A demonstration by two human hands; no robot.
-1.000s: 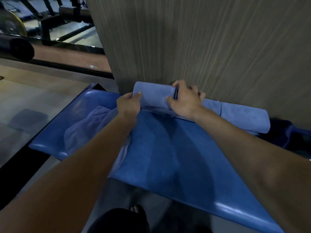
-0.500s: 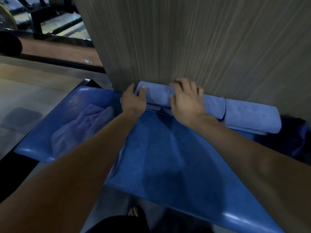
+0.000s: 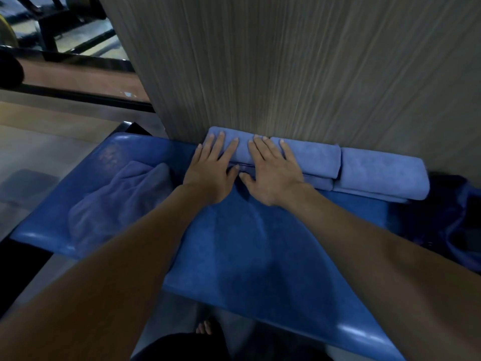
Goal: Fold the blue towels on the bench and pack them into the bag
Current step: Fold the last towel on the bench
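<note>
Blue bench (image 3: 125, 152) against the wood-grain wall: folded towel (image 3: 234, 149) is pressed flat under left hand (image 3: 210, 173) and right hand (image 3: 273, 175), fingers straight; unfolded towel (image 3: 117, 204) left of them probably gets folded next, bag (image 3: 458, 225) far right

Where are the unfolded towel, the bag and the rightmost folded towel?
unfolded towel (image 3: 122, 201), head view, middle of the crumpled heap.
bag (image 3: 458, 225), head view, dark fabric at the bench's right end.
rightmost folded towel (image 3: 382, 175), head view, its top face.
</note>
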